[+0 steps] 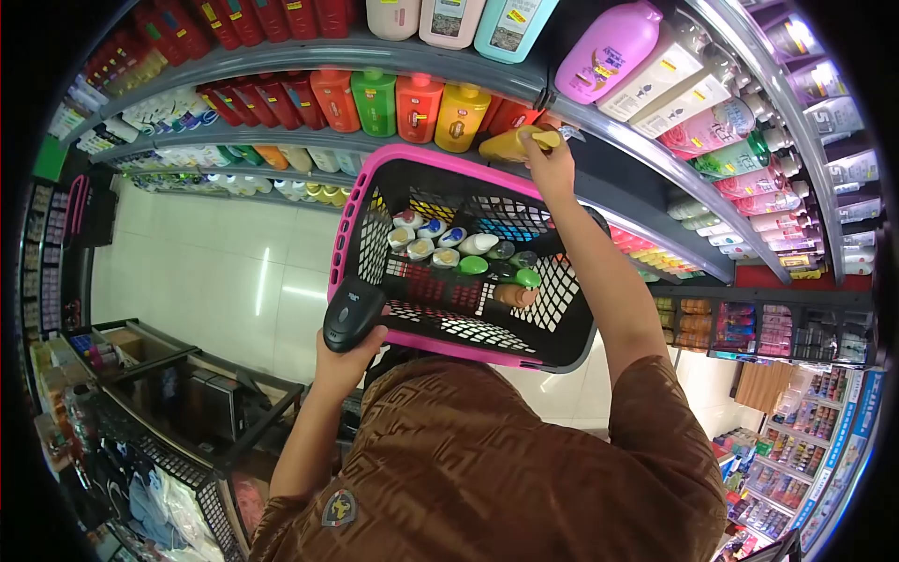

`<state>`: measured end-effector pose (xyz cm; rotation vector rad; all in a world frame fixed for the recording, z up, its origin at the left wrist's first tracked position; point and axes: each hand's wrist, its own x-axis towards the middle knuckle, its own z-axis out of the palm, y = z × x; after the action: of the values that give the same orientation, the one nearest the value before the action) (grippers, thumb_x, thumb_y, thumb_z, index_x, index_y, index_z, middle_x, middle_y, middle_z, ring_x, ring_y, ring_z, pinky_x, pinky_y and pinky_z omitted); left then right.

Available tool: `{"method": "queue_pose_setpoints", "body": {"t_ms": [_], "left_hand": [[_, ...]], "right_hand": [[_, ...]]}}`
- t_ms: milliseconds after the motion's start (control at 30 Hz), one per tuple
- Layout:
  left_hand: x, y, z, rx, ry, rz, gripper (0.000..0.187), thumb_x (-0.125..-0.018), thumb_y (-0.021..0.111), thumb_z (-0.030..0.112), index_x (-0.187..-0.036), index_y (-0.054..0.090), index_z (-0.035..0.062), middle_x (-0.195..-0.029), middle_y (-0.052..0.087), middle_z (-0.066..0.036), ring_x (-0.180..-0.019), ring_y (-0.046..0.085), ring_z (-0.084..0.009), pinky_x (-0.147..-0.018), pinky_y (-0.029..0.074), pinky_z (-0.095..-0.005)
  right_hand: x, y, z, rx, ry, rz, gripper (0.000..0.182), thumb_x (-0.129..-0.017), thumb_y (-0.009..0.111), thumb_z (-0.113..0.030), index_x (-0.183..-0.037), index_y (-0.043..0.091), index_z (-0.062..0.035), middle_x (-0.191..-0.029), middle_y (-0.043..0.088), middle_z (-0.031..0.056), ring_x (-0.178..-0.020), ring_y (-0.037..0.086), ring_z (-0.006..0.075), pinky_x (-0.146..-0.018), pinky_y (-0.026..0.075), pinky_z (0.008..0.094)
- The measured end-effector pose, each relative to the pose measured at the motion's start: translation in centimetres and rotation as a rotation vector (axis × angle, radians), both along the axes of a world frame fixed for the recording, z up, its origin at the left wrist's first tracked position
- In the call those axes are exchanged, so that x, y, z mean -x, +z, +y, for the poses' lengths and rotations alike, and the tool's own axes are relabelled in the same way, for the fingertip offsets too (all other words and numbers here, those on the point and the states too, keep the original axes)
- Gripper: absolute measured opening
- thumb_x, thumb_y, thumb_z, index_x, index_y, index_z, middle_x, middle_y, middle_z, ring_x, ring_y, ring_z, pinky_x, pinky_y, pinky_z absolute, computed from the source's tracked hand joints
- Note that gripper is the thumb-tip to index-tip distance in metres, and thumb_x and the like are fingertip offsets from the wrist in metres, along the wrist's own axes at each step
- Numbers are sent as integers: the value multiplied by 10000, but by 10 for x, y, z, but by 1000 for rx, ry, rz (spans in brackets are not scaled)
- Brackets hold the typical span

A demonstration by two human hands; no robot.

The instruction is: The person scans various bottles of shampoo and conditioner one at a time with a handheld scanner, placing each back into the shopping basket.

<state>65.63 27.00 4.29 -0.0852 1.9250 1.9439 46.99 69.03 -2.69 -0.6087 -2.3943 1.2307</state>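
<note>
At the left, the left hand (345, 361) is closed around the grip of a black scanner (353, 314), fingers wrapped under it, the scanner's head lying against the near left corner of the basket (348, 217). The basket is black mesh with a pink rim, tilted toward the shelves, and holds a cluster of bottles (448, 245) with white, blue and green caps packed toward its middle; the mesh floor nearer the person is bare. Left of the basket lies a stretch of pale tiled floor (215, 272), open between the shelving and a dark counter (187, 393) at the lower left. Above the basket's far rim runs a shelf (309, 139) carrying red, green, orange and yellow bottles in a row, its grey edge just beyond the pink rim. To the right, the right hand (552, 167) is raised on an outstretched arm and is closed on a yellow bottle (510, 143), gripping it at its cap end; the bottle lies tilted, nearly on its side, at the front edge of the shelf, just beside the yellow and red bottles standing there and just above the basket's far rim. Further right, the shelves curve away with pink and white bottles (613, 47) above, and a gap of dark shelf face (627, 183) sits just right of the forearm.
</note>
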Motion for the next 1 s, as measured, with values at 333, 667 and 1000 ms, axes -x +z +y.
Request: {"method": "queue_pose_setpoints", "body": {"t_ms": [333, 667, 1000], "left_hand": [[5, -4, -13, 8, -13, -34, 301, -915, 736, 54, -1210, 696, 7, -1093, 757, -62, -753, 616, -75, -668, 522, -259], [8, -9, -19, -29, 4, -63, 277, -923, 731, 52, -1195, 701, 11, -1068, 754, -52, -769, 615, -73, -684, 523, -256], [16, -12, -20, -11, -25, -64, 285, -911, 734, 25, -1194, 703, 13, -1057, 752, -43, -793, 622, -74, -714, 524, -258]], "right_hand": [[88, 0, -1, -571, -1, -345, 1026, -829, 525, -843, -1420, 555, -5, -1177, 731, 176, -1356, 531, 310, -1113, 405, 405], [95, 3, 0, -43, 57, -209, 850, -787, 807, -618, -1390, 543, -81, -1091, 744, 56, -862, 708, 108, -604, 555, 230], [112, -17, 24, 66, 204, -30, 831, -787, 828, -570, -1393, 534, -84, -1200, 700, 100, -840, 716, 125, -572, 568, 235]]}}
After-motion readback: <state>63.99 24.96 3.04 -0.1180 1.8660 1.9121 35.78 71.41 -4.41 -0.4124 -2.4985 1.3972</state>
